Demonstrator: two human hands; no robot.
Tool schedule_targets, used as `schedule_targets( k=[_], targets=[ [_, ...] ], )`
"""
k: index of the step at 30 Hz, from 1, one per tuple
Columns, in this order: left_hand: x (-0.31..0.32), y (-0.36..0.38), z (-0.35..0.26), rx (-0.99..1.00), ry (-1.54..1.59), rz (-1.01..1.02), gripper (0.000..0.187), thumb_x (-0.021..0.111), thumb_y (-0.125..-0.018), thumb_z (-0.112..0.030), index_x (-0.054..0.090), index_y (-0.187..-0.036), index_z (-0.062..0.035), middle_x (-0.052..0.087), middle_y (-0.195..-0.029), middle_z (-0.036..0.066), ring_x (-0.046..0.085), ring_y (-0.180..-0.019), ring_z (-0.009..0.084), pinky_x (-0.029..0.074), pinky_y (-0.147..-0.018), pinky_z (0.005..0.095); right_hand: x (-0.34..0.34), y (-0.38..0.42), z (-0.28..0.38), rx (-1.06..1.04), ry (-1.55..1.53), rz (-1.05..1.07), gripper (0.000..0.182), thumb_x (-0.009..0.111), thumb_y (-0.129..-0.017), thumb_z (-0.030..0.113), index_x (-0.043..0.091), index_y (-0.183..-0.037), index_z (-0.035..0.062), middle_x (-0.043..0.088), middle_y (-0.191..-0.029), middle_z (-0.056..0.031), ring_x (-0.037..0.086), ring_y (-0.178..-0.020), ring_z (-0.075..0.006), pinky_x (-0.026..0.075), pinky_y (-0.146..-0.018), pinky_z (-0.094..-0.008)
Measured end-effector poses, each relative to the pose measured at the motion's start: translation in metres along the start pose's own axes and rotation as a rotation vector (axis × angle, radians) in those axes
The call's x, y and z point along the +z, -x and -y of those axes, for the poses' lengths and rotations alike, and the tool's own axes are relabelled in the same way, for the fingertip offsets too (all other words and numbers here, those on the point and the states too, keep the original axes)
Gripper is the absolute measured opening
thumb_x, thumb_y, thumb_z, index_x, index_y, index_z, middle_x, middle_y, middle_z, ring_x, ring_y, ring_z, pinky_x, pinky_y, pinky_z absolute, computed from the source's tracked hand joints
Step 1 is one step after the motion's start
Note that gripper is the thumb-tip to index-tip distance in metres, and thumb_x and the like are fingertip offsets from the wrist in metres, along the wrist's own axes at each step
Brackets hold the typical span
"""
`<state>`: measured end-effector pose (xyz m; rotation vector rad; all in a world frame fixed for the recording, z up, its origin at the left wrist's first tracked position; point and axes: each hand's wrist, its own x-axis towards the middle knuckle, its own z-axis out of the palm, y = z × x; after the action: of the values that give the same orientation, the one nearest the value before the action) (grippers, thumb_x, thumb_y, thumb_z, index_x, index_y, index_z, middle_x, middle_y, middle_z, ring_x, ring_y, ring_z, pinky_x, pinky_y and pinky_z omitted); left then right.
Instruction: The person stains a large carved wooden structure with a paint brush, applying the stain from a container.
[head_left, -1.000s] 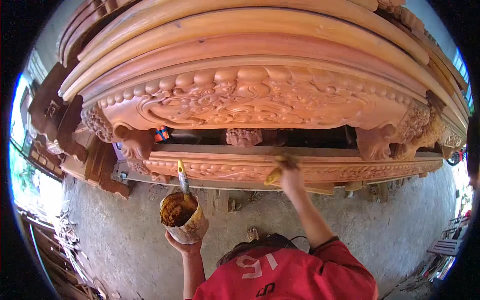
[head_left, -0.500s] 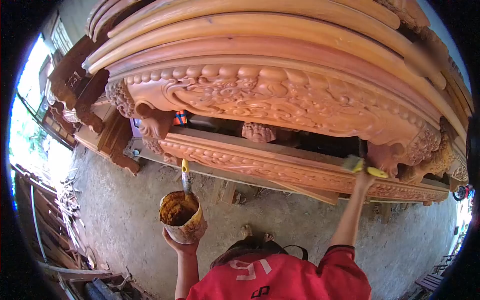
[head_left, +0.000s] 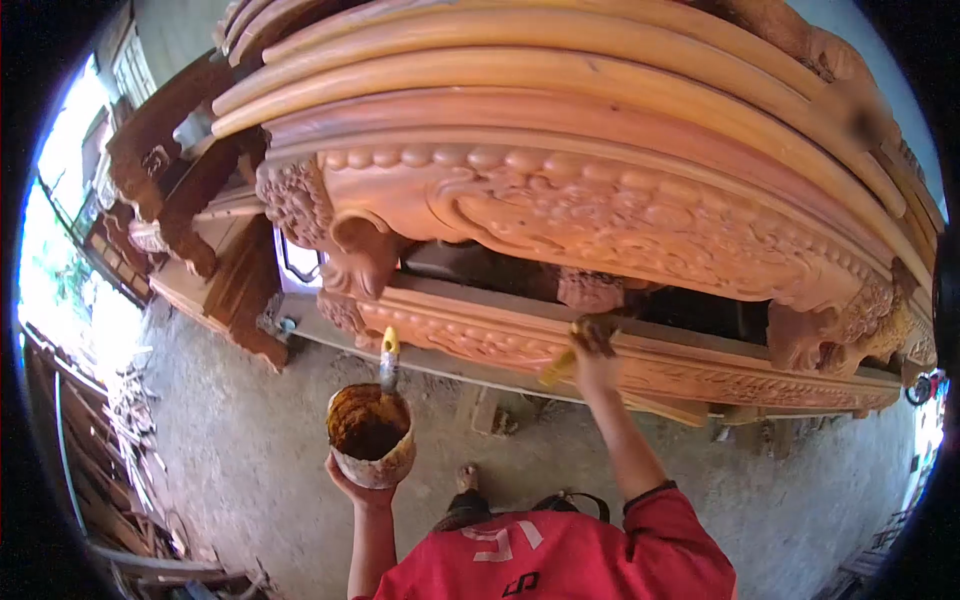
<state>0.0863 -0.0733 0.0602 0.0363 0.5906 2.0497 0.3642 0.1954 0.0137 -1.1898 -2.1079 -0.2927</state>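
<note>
My left hand (head_left: 352, 487) is wrapped round a stained, whitish pot (head_left: 385, 466) from below. Dark orange-brown matter coats the pot's inside, and a second brush (head_left: 390, 352) with a yellow handle end stands in it, leaning on the rim. Closed round a yellow-handled paintbrush (head_left: 560, 368), my right hand (head_left: 598, 362) is at the lower carved rail (head_left: 480, 342). The bristles are dark and point up toward the gap above that rail. Over this gap hangs a broad carved wooden panel (head_left: 600, 215) with scrollwork and a row of beads.
Long curved wooden rails (head_left: 480, 75) are stacked above the carved panel. More carved wooden pieces (head_left: 190, 200) stand at the left. Scrap wood (head_left: 125, 430) lies along the left side of the concrete floor (head_left: 260, 450). Wooden blocks (head_left: 485, 410) sit under the lower rail.
My right hand has moved left along the lower rail with the paintbrush, from near the right-hand leg to the middle. My view has shifted left; my left hand still holds the pot.
</note>
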Motion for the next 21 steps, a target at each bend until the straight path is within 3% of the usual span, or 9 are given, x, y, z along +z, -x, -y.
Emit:
schedule_targets(
  k=[1,4,6,7,11,16,17,19,21],
  targets=[
    [-0.02,-0.017,-0.023,0.048,-0.078,0.031,0.065,0.038,-0.072,-0.057,0.039,-0.123,-0.0163,0.041,-0.125,0.009,0.041,-0.111,0.0326,0.036,-0.088,0.052,0.007,-0.015,0.023,0.01,0.009,-0.021,0.037,0.052,-0.067,0.0,0.061,-0.101,0.013,0.059,-0.1,-0.0142,0.057,-0.089,-0.0293,0.047,-0.072,-0.0355],
    [-0.04,-0.053,-0.074,0.126,-0.073,0.054,0.072,0.037,-0.07,-0.062,0.033,-0.128,-0.019,0.036,-0.129,0.009,0.038,-0.114,0.0345,0.033,-0.089,0.0541,0.014,-0.047,0.066,0.085,-0.185,-0.025,0.031,0.056,-0.072,0.002,0.06,-0.102,0.0099,0.06,-0.099,-0.0123,0.058,-0.089,-0.0244,0.048,-0.073,-0.0312],
    [-0.029,-0.062,-0.097,0.135,-0.112,0.103,0.073,0.037,-0.07,-0.064,0.032,-0.129,-0.0201,0.035,-0.13,0.009,0.036,-0.116,0.034,0.032,-0.091,0.0543,0.009,-0.067,0.086,0.575,-0.759,0.373,0.024,0.058,-0.079,0.011,0.059,-0.103,0.0062,0.061,-0.098,-0.0087,0.058,-0.088,-0.0165,0.045,-0.076,-0.0271],
    [-0.035,-0.069,-0.105,0.122,-0.109,0.097,0.073,0.037,-0.07,-0.064,0.032,-0.129,-0.0201,0.035,-0.13,0.009,0.036,-0.116,0.034,0.032,-0.091,0.0543,0.023,-0.063,0.085,0.483,-0.921,0.128,0.033,0.054,-0.083,0.036,0.059,-0.106,0.0137,0.062,-0.095,-0.0095,0.058,-0.08,-0.0141,0.047,-0.071,-0.0266],
    [-0.048,-0.104,-0.124,0.105,0.001,0.028,0.068,0.036,-0.073,-0.061,0.034,-0.128,-0.0203,0.036,-0.13,0.007,0.034,-0.118,0.0317,0.031,-0.092,0.0534,0.007,-0.051,0.059,0.743,-0.695,-0.191,0.029,0.06,-0.08,0.02,0.058,-0.104,0.004,0.061,-0.097,-0.0093,0.057,-0.085,-0.0159,0.047,-0.073,-0.0295],
    [-0.049,-0.132,-0.133,0.034,0.014,0.094,0.063,0.037,-0.075,-0.056,0.037,-0.126,-0.0189,0.037,-0.128,0.007,0.036,-0.116,0.0316,0.033,-0.091,0.0512,-0.016,-0.012,0.037,0.776,-0.638,-0.415,0.022,0.058,-0.081,0.009,0.059,-0.101,0.0002,0.061,-0.097,-0.0084,0.058,-0.083,-0.016,0.047,-0.072,-0.0298],
    [-0.048,-0.134,-0.135,0.029,0.011,0.091,0.063,0.037,-0.075,-0.056,0.037,-0.126,-0.0189,0.037,-0.128,0.007,0.036,-0.116,0.0316,0.033,-0.091,0.0512,-0.012,-0.013,0.041,0.78,-0.636,-0.412,0.022,0.058,-0.081,0.009,0.059,-0.101,0.0002,0.061,-0.097,-0.0084,0.058,-0.083,-0.016,0.047,-0.072,-0.0298],
    [-0.046,-0.138,-0.134,0.015,0.002,0.027,0.061,0.037,-0.075,-0.054,0.04,-0.123,-0.016,0.041,-0.125,0.007,0.04,-0.113,0.029,0.036,-0.09,0.0474,-0.003,-0.016,0.055,0.52,-0.43,-0.328,0.024,0.057,-0.082,0.014,0.059,-0.102,0.0028,0.061,-0.097,-0.0113,0.059,-0.08,-0.0147,0.047,-0.071,-0.0271],
    [-0.059,-0.146,-0.134,-0.002,0.017,0.032,0.06,0.037,-0.075,-0.053,0.041,-0.123,-0.0155,0.043,-0.123,0.007,0.042,-0.112,0.0285,0.036,-0.09,0.047,0.027,-0.017,0.075,0.776,-0.332,-0.038,0.029,0.057,-0.081,0.023,0.059,-0.104,0.0056,0.061,-0.092,-0.0162,0.061,-0.072,-0.0156,0.048,-0.064,-0.0256]
  ],
)
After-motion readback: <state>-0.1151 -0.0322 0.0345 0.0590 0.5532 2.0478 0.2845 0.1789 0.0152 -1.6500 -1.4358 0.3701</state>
